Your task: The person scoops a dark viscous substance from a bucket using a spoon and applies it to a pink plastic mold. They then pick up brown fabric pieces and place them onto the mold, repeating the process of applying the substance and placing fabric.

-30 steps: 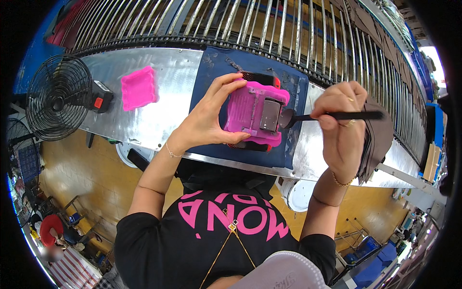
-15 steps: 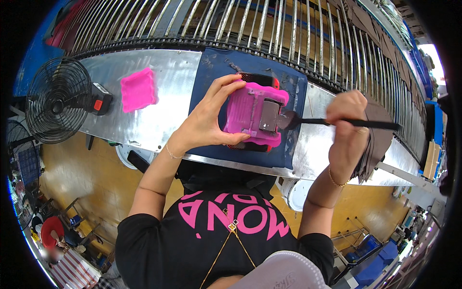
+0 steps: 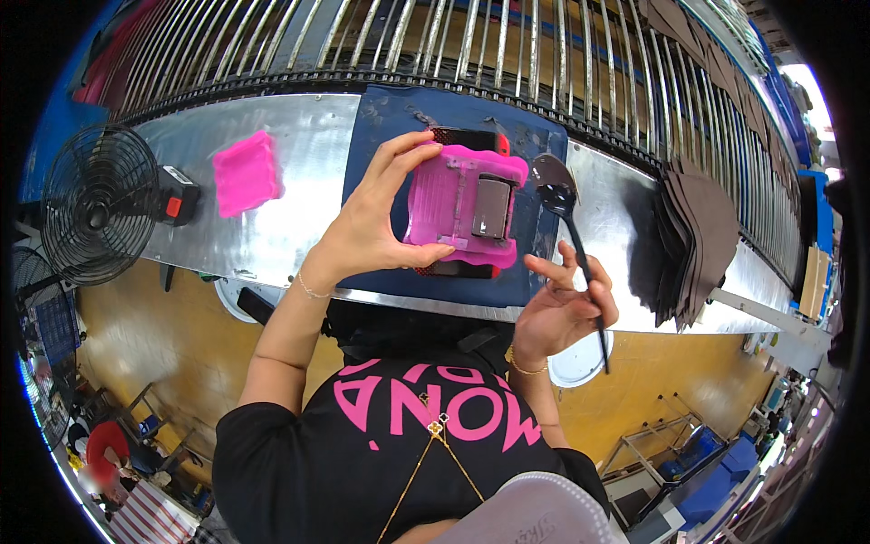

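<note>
My left hand [image 3: 358,227] grips the left side of a pink wavy-edged mould [image 3: 433,199], thumb on the near edge and fingers on the far edge. A rectangular recess with smooth dark grey-brown material [image 3: 492,208] lies in the mould's right half. Beneath the mould, a black-and-red object [image 3: 471,138] shows at the far and near sides. My right hand [image 3: 566,313] loosely holds the handle of a black spoon [image 3: 578,238], its other fingers partly spread. Dark residue coats the spoon's bowl, which is just right of the mould, apart from it.
A dark blue mat [image 3: 372,136] lies under the work on a metal table [image 3: 308,127]. To the left are a second pink piece [image 3: 246,174] and a black fan [image 3: 100,204]. Brown sheets [image 3: 698,236] hang stacked at right. A rack of metal rods [image 3: 435,45] runs along the far side.
My right hand has come nearer and left. The spoon has swung from lying sideways to pointing away from me, its bowl moving off the recess's edge. My left hand still holds the mould.
</note>
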